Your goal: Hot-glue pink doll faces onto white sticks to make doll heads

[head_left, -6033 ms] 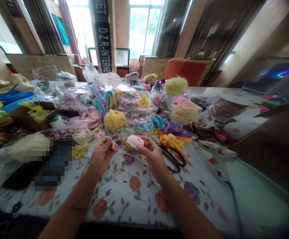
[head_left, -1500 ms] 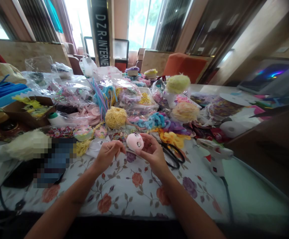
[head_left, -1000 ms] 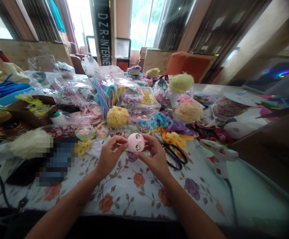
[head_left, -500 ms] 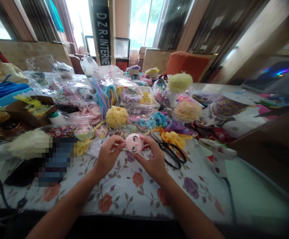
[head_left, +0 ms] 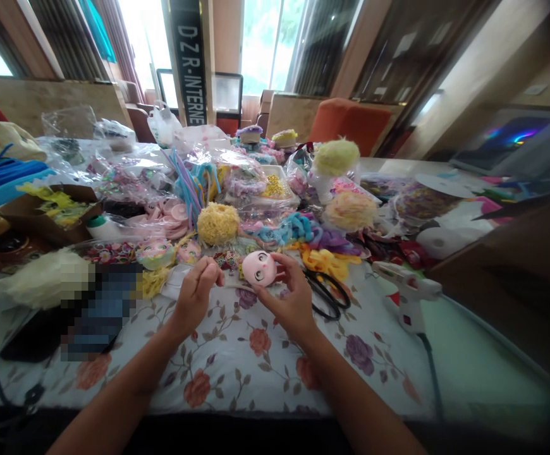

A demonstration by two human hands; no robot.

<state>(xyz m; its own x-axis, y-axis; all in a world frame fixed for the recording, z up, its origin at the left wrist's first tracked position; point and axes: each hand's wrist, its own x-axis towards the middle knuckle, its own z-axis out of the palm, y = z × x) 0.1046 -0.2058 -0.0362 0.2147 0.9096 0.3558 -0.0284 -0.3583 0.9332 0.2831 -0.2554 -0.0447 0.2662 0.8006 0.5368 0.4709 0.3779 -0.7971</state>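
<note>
A pale pink doll face (head_left: 258,268) with large painted eyes is gripped at its right edge by my right hand (head_left: 291,292), thumb below and fingers above. It is held over the flowered tablecloth (head_left: 237,366). My left hand (head_left: 200,287) is a little to its left, apart from it, with the fingers curled together. Whether something small is pinched there is hidden. Black-handled scissors (head_left: 328,296) lie just right of my right hand. Small colourful beads or trinkets (head_left: 227,260) lie behind, between the hands.
A white glue gun (head_left: 410,294) stands at the right with its cord running forward. Yellow yarn (head_left: 218,224), more doll faces (head_left: 154,251) and coloured fuzzy strips (head_left: 322,237) crowd the back. A fluffy cream ball (head_left: 50,276) and a blurred-out dark object (head_left: 102,313) lie left.
My left hand has let go of the doll face's left edge and drawn away to the left, its fingers curling in. My right hand keeps holding the face, now slightly turned.
</note>
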